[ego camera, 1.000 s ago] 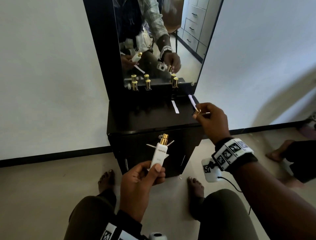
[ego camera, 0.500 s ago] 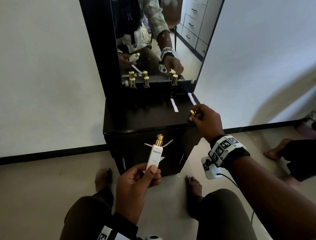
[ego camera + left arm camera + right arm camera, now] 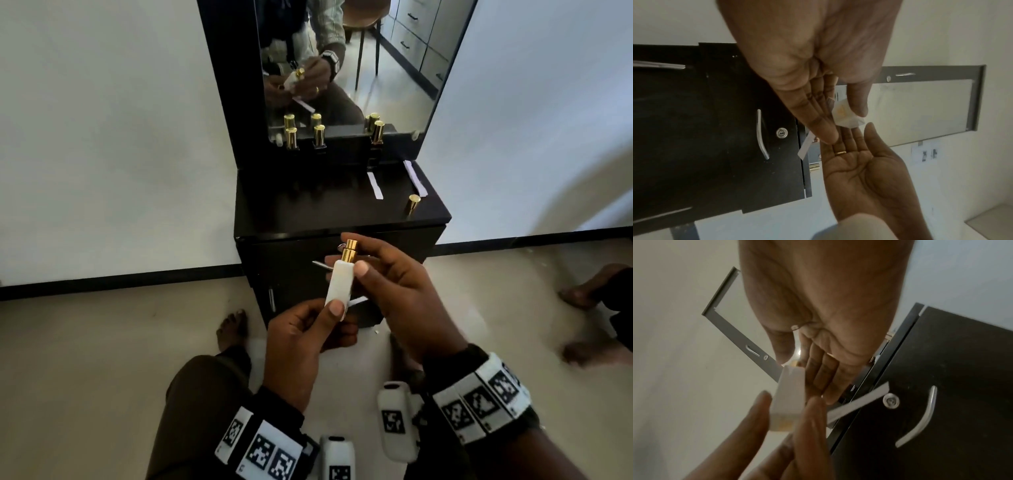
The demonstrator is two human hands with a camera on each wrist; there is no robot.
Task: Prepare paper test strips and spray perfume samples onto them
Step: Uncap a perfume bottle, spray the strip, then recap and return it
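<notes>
Perfume bottle [image 3: 339, 286], uncapped: left hand [image 3: 301, 342] pinches base and paper strip [image 3: 358, 301]; right hand [image 3: 400, 291] pinches shoulder. Cap [image 3: 413, 204]: on cabinet [image 3: 308, 212], front right corner.

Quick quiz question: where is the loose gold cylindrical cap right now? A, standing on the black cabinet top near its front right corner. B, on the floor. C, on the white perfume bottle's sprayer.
A: the gold cylindrical cap stands upright on the black cabinet top, near a white paper strip, while the white perfume bottle shows its gold sprayer bare.
</notes>
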